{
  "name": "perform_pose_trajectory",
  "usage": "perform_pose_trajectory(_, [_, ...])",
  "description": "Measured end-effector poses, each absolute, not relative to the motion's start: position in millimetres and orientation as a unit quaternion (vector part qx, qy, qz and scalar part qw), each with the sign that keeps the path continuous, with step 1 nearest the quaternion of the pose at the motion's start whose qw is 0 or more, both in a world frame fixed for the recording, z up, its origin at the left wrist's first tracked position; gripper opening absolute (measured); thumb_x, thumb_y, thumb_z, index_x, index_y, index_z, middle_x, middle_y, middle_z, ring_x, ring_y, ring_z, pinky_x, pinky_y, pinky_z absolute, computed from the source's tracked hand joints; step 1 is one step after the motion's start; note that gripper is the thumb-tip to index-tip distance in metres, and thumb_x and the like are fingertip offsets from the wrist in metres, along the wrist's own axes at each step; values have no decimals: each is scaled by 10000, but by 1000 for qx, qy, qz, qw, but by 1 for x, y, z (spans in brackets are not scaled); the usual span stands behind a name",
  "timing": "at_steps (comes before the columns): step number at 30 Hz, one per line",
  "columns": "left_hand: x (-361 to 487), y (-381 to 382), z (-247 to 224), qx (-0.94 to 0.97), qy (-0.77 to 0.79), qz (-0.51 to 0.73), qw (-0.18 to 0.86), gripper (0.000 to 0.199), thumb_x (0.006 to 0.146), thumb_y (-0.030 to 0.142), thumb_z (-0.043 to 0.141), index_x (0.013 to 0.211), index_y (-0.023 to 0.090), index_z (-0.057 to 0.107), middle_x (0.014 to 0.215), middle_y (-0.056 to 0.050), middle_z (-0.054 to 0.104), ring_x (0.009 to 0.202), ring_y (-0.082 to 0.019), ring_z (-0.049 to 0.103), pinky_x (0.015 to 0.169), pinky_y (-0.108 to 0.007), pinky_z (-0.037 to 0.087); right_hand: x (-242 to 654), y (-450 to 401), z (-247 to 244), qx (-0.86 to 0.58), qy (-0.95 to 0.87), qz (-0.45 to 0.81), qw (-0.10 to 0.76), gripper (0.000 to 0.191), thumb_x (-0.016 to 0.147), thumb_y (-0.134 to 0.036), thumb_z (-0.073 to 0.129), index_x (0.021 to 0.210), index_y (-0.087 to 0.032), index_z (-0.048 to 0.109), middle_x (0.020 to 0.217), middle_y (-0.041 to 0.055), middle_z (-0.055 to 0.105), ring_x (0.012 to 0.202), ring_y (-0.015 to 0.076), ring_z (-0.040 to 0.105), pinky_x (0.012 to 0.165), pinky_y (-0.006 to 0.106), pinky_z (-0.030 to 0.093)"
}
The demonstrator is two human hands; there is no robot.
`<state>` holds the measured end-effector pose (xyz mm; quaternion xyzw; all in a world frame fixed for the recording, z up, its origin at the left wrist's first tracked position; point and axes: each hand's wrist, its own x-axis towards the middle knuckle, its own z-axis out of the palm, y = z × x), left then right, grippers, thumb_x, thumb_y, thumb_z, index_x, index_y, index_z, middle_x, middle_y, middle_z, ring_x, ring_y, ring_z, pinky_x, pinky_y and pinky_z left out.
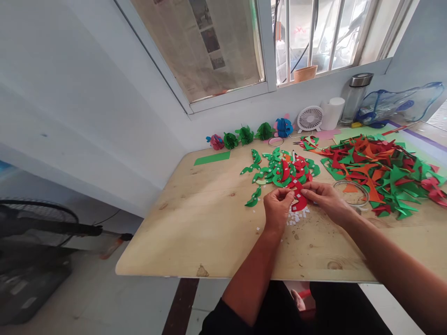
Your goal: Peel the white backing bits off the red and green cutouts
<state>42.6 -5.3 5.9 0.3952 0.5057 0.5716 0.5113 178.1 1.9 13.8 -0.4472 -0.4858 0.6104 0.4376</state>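
A red paper cutout [299,203] with small white squares on it lies between my hands, near the middle of the wooden table [195,223]. My left hand [278,204] is closed at its left side, thumb and finger pinched together; what they pinch is too small to tell. From the right, my right hand [323,196] holds the cutout's upper edge between thumb and fingers. Loose white squares [296,217] are scattered just below the cutout. Behind the hands lies a cluster of green cutouts [275,170] and red ones, many with white squares.
Red, orange and green scraps [377,172] are heaped at the right, beside a tape ring [352,193]. Folded paper figures [246,135], a small white fan [310,118] and a glass bottle [354,100] line the wall. A green strip [212,158] lies at the back left.
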Motion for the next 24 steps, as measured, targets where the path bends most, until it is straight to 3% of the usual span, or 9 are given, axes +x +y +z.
perform_pose_trajectory(6, [43,-8,5,432,505,575,477,68,636,224,668,635,156,673,577,-10,628,503,-107,543,524,-220,418,177,4,11,-464,-489,594,438,356,607,-479,730,755,-164,652,599,-1,647,489,107,523,455,228,369])
perform_pose_trajectory(14, [39,-2,5,313,408,553,655,247,583,356,733,654,129,668,540,-16,600,509,-96,537,530,-212,407,185,7,4,-446,-494,606,436,335,653,-471,713,813,-180,667,672,11,654,542,114,536,499,237,407])
perform_pose_trajectory(24, [37,-3,7,296,371,540,695,277,529,309,791,674,128,640,558,3,599,522,-85,546,572,-225,431,186,6,2,-413,-483,637,436,281,698,-431,701,798,-172,662,684,8,648,577,105,554,547,226,420])
